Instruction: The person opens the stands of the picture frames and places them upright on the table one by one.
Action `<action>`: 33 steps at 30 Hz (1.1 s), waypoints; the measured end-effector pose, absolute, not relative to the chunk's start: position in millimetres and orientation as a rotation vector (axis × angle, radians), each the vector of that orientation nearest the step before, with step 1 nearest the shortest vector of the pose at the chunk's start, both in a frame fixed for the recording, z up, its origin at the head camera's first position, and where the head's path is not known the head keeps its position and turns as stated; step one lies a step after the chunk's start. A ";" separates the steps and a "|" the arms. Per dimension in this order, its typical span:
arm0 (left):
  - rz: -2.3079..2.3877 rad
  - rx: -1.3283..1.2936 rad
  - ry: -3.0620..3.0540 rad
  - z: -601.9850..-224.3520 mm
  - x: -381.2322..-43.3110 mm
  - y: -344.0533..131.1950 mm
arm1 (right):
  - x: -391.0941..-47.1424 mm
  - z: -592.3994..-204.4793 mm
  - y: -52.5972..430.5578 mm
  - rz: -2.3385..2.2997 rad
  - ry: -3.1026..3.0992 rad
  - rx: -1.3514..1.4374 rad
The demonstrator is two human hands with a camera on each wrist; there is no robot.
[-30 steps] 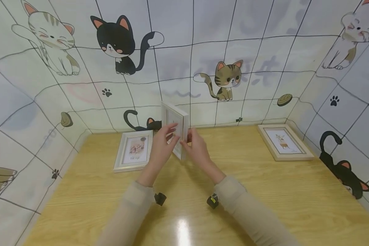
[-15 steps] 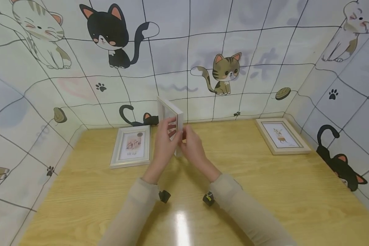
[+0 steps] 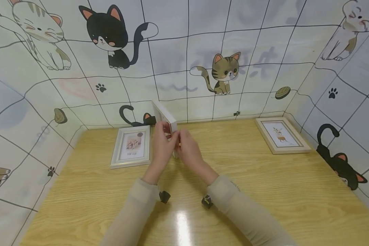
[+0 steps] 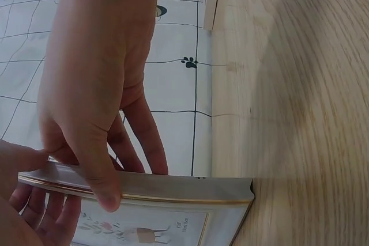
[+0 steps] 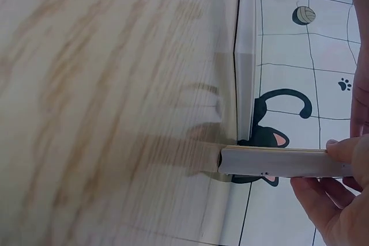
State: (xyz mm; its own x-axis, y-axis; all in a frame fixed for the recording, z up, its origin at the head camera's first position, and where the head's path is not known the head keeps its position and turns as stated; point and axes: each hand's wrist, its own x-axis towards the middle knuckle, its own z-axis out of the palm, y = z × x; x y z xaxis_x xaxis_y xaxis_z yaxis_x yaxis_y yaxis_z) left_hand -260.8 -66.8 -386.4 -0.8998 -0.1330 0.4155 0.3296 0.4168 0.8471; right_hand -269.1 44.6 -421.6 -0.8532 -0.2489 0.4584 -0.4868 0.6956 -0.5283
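Near the back of the table, a white picture frame (image 3: 167, 114) with a thin gold line stands on end, its narrow edge toward me. My left hand (image 3: 162, 145) pinches its near edge from the left, some fingers lying over the picture side. From the other side my right hand (image 3: 189, 148) grips the same edge. In the left wrist view the right thumb (image 4: 105, 191) lies across the edge onto the front, fingers behind. That view also shows a plant print (image 4: 115, 229) inside. The frame's lower end is right at the tabletop in the right wrist view (image 5: 282, 161).
Left of the hands, a white frame with a flower print (image 3: 131, 147) lies on the wooden table (image 3: 258, 191). A light wood frame with a potted plant print (image 3: 283, 136) lies at the back right. Cat-printed cloth walls (image 3: 172, 44) close off the back and sides.
The held frame has shifted slightly left and turned more edge-on, so less of its front shows. Both hands have closed in together at its near edge. The head view has shifted a little.
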 end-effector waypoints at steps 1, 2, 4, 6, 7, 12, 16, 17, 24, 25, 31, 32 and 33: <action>-1.472 -0.158 -2.264 -386.6 -260.8 -67.7 | -268.5 -421.8 44.0 0.932 -2.564 0.578; -1.454 -0.148 -2.273 -386.6 -260.7 -68.5 | -268.0 -421.8 43.6 0.920 -2.569 0.584; -1.427 -0.138 -2.283 -386.8 -260.7 -70.2 | -267.1 -421.2 42.8 0.895 -2.553 0.609; -1.390 -0.131 -2.293 -386.9 -260.9 -71.6 | -266.4 -420.4 42.3 0.870 -2.540 0.635; -1.365 -0.126 -2.302 -386.9 -261.2 -72.2 | -266.0 -420.0 42.2 0.864 -2.535 0.646; -1.237 -0.117 -2.353 -385.9 -261.4 -73.4 | -264.6 -418.3 42.2 0.856 -2.534 0.672; -1.179 -0.118 -2.378 -383.3 -259.3 -74.0 | -263.9 -417.5 42.8 0.853 -2.516 0.699; -1.172 -0.114 -2.381 -382.9 -258.8 -74.3 | -263.8 -417.5 43.0 0.853 -2.513 0.708; -1.153 -0.121 -2.411 -384.6 -257.9 -77.1 | -263.1 -418.7 45.6 0.879 -2.505 0.755; -1.144 -0.125 -2.416 -385.2 -258.0 -77.5 | -263.0 -418.9 46.2 0.881 -2.503 0.760; -1.121 -0.171 -2.406 -387.6 -258.2 -80.5 | -264.2 -415.6 51.0 0.912 -2.564 0.731; -1.112 -0.178 -2.407 -388.0 -258.3 -81.0 | -264.6 -414.6 52.3 0.919 -2.579 0.718; -1.095 -0.186 -2.413 -388.5 -258.2 -81.5 | -265.2 -413.5 53.8 0.935 -2.587 0.705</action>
State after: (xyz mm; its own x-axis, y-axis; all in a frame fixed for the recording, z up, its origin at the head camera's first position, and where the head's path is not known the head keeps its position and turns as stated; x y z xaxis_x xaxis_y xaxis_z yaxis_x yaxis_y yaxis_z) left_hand -258.2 -81.5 -388.5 -0.8752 -0.0728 0.4783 0.3121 0.6705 0.6731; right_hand -265.2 53.8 -413.5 -0.8343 -0.3446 0.4303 -0.5401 0.6674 -0.5128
